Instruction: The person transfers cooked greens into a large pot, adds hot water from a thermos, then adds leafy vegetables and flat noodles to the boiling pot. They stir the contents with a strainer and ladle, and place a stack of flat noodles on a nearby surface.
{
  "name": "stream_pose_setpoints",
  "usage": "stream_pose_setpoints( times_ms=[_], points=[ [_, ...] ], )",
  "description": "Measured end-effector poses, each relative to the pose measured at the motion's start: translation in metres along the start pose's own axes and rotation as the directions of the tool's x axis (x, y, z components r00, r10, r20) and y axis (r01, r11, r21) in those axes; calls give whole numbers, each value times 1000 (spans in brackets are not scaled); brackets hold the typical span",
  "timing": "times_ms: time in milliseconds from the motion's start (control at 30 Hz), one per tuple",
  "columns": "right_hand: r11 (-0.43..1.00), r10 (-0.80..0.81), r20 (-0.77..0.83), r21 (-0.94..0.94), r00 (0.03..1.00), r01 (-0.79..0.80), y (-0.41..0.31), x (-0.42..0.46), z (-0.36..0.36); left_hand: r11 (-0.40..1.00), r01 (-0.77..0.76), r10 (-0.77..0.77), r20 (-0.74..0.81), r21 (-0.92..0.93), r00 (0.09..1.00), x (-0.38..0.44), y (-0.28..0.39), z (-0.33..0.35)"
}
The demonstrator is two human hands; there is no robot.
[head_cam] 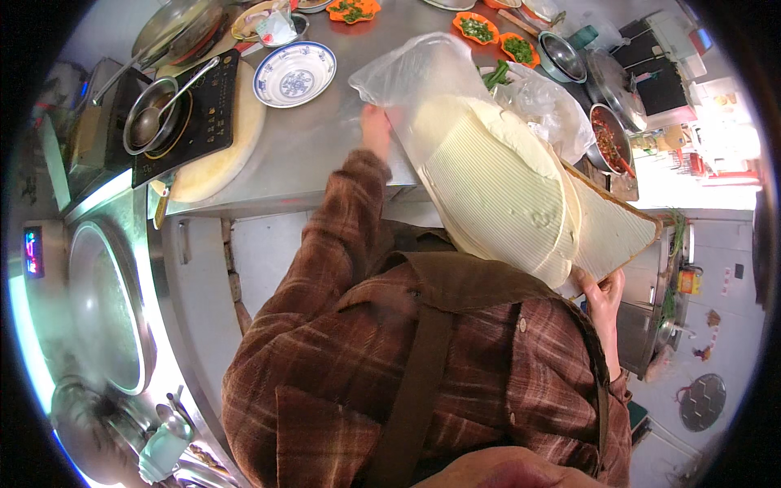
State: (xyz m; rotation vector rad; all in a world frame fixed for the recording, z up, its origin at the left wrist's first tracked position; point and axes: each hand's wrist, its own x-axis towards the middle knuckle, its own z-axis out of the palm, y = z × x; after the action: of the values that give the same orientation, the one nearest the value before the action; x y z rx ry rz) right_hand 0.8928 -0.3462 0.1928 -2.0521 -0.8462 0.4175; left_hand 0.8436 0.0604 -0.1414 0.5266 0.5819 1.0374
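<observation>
A stack of pale, finely ridged sheets, perhaps dough or tofu skin [494,183], slants from the counter towards my chest. Beneath it shows a pale ridged board with a brown edge [616,229]. My right hand [601,293] grips the near end of the board and sheets, its fingers partly hidden. A clear plastic bag [421,73] covers the far end of the stack. At the bag's left edge is my left hand [375,129], blurred; whether it holds the plastic is unclear. A blue-patterned white bowl [295,74] stands further left on the steel counter [293,146].
To the left, a steel pot with a ladle [151,116] sits on an induction cooker [210,116] over a round board [244,146]. Orange dishes of chopped greens [476,29] stand at the back. On the right are a crumpled plastic bag [549,110] and a pot of red chopped food [608,137].
</observation>
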Motion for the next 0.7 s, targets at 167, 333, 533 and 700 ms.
stream_pose_setpoints(
  times_ms=[167, 333, 533, 700],
  points=[
    [1000, 18, 59, -19, 998, -17, 1, 4, -4, 768, -511, 404, 328, 386, 854, 118, 99, 34],
    [998, 55, 70, -32, 996, -53, 6, 11, -4, -883, 233, 468, 789, 407, 398, 177, 205, 97],
    [979, 182, 67, 84, 981, -188, 3, 20, 5, -630, -151, 410, 491, 761, 769, 212, 224, 99],
    [951, 273, 50, 136, 961, -278, 12, 19, 5, -628, -153, 381, 473, 763, 795, 226, 238, 95]
  ],
)
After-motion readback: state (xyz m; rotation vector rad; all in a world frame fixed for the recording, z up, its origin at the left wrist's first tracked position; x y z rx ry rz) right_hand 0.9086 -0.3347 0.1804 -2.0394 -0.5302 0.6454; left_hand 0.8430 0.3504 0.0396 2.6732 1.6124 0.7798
